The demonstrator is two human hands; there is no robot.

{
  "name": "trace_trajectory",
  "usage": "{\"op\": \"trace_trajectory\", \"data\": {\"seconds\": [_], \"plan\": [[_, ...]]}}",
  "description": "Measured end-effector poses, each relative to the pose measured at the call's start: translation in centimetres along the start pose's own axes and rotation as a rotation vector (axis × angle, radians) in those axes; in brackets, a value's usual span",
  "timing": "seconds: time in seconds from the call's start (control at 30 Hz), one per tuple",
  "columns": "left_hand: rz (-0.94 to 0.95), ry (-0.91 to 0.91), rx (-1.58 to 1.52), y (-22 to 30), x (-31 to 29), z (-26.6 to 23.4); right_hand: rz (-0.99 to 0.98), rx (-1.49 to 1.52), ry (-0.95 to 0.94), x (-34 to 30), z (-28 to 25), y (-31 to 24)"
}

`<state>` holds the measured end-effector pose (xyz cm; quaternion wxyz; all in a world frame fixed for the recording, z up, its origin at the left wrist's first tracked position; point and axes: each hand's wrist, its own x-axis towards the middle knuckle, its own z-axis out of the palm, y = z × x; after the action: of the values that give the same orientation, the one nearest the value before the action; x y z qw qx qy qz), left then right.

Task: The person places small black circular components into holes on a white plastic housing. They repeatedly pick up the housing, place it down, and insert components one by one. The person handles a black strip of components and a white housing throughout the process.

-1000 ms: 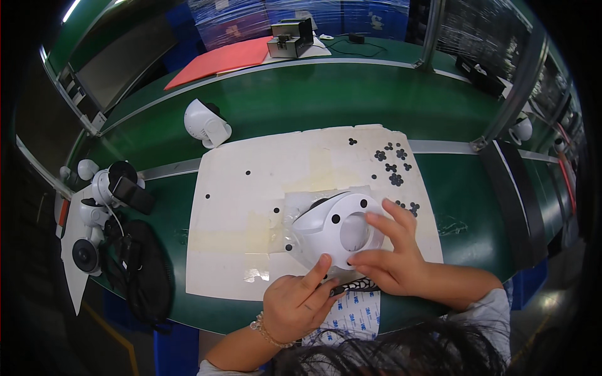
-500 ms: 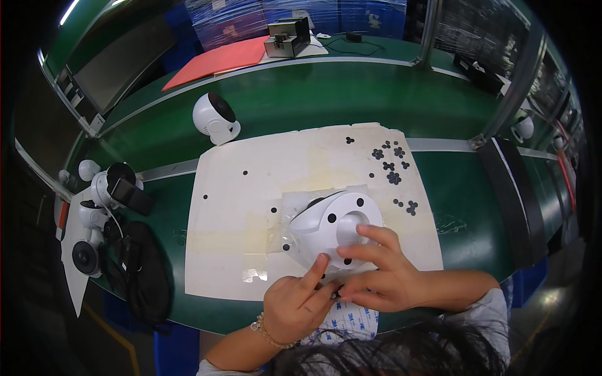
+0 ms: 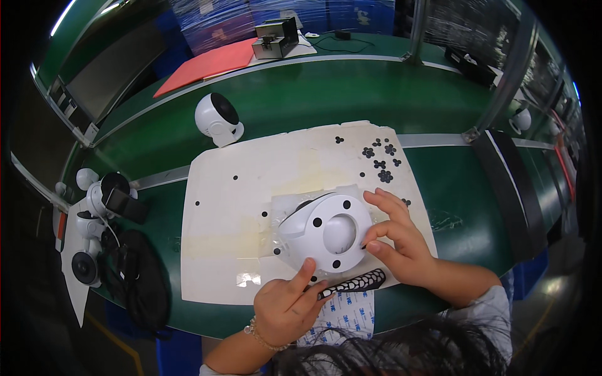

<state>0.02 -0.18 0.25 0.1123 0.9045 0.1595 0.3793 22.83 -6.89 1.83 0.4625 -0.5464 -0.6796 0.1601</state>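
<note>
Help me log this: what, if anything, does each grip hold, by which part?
Left grip: patterned strip, by its left end. Right grip: at a small black dot; hold unclear.

Over there, left of white housing: board lies open, bar black dots | right of it: right hand in the way | before it: left hand, patterned strip obstruct

Work surface: smooth dark-green bench top. Directly on it: large off-white cardboard sheet, tape-patched, overlapping grey metal strip; black fabric pouch, left; long black flat panel, right. On sheet: small round black pads, single and clustered; translucent plastic padding under white plastic housing. Beyond strip, on green rear surface: white ball-shaped unit, black-faced.
</note>
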Motion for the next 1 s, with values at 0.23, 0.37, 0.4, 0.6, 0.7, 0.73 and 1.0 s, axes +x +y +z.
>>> {"op": "trace_trajectory", "data": {"seconds": [0.23,0.37,0.4,0.6,0.7,0.73,1.0], "plan": [[0.006,-0.013,0.006,-0.2,-0.1,0.0,-0.003,-0.01,0.009,-0.2,0.2,0.2],[-0.006,-0.014,0.007,-0.1,0.0,0.1,-0.175,-0.165,0.052,-0.3,0.1,1.1],[-0.011,-0.011,0.009,-0.1,-0.1,0.1,-0.264,-0.221,0.062,-0.2,-0.1,1.8],[0.005,0.002,0.002,-0.3,-0.2,0.3,-0.179,-0.024,0.195,-0.1,-0.6,1.9],[-0.002,-0.004,0.0,-0.3,-0.2,0.2,0.369,0.703,0.102,0.1,0.4,0.8],[0.005,0.0,-0.006,-0.3,-0.3,0.3,0.569,0.965,0.025,0.2,0.6,0.5],[0.016,0.018,-0.085,-0.3,-0.6,0.2,0.535,0.939,0.031,2.7,-1.1,1.6]]}}
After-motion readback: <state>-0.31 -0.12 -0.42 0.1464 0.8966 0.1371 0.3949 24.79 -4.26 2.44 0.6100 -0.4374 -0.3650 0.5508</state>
